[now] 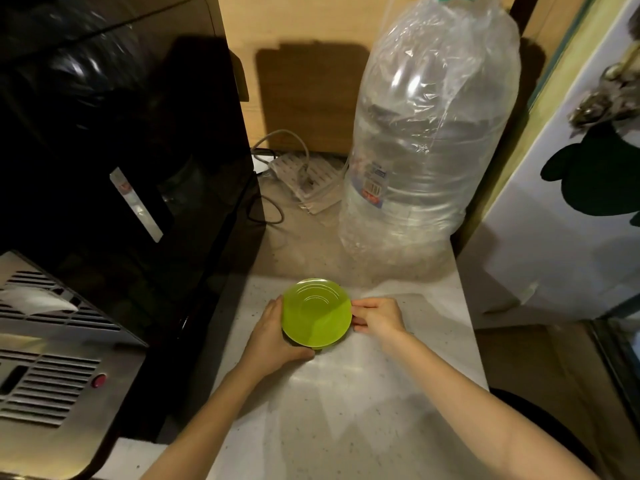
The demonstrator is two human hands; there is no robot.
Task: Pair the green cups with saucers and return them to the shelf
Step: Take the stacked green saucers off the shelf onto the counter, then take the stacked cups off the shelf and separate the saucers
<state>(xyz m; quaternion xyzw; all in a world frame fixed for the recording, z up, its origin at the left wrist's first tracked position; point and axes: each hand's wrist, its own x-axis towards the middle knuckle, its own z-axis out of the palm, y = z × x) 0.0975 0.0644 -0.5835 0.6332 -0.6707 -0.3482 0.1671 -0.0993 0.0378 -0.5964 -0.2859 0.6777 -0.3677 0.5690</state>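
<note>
A bright green saucer (317,312) sits low over the pale speckled counter (346,393), held between both hands. My left hand (273,336) cups its left and lower rim, fingers curled underneath. My right hand (377,317) pinches the right rim with thumb and fingertips. The saucer's top is bare, showing only raised rings. No green cup is in view, and whether the saucer rests on the counter or hovers just above it cannot be told.
A large water bottle wrapped in clear plastic (429,150) stands behind the saucer. A black appliance (138,168) and a steel vented machine (52,358) fill the left. A power strip with cables (304,181) lies by the wall. A white fridge door (571,220) is at right.
</note>
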